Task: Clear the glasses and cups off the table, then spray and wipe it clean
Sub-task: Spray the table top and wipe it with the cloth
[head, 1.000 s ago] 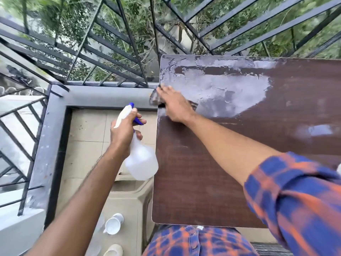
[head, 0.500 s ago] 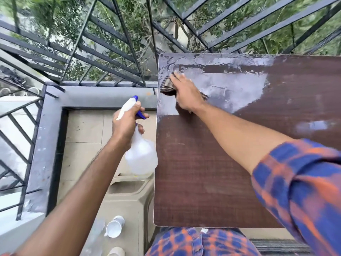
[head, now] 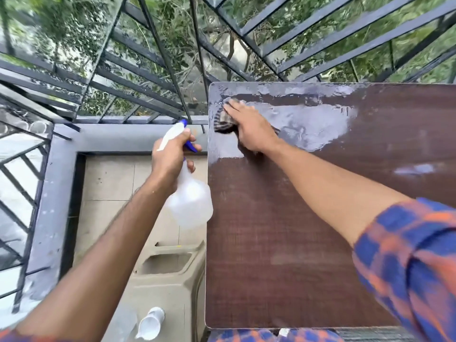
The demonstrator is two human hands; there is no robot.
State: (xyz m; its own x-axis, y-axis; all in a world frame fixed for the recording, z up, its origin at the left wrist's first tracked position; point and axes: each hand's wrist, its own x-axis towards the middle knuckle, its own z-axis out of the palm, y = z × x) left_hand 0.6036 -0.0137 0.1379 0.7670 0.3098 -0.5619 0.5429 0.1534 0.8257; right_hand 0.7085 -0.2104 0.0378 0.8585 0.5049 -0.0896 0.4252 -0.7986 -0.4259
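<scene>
While the dark brown wood-grain desk (head: 271,243) fills the right side of your view, only its far band is wet. A pale wet film (head: 308,122) runs lengthwise along the far edge, from the far-left corner out toward the middle. The near half looks dry and, by my reading, not yet wiped. A small wet streak (head: 414,169) lies well apart to the right.

Left of the desk stands a beige plastic chair (head: 170,287), and beyond both runs the dark metal railing (head: 138,104).

You hold the translucent white spray bottle (head: 190,203) just beside the desk's left edge, body hanging down, not over the surface. Of your hands, the left hand (head: 170,154) is wrapped around the bottle's neck with a finger on the blue trigger. Your right hand (head: 249,127) lies flat, fingers straight, pressing the striped grey cloth (head: 222,119) onto the desk at the film's left end, close to the far-left corner.

So the film's long axis stretches rightward from your right hand, which is the nearer one. A sweep to the right along the far edge looks like the call.

A white cup (head: 151,324) lies tipped on the chair seat, off the desk; what is next to it is too blurred to name.
</scene>
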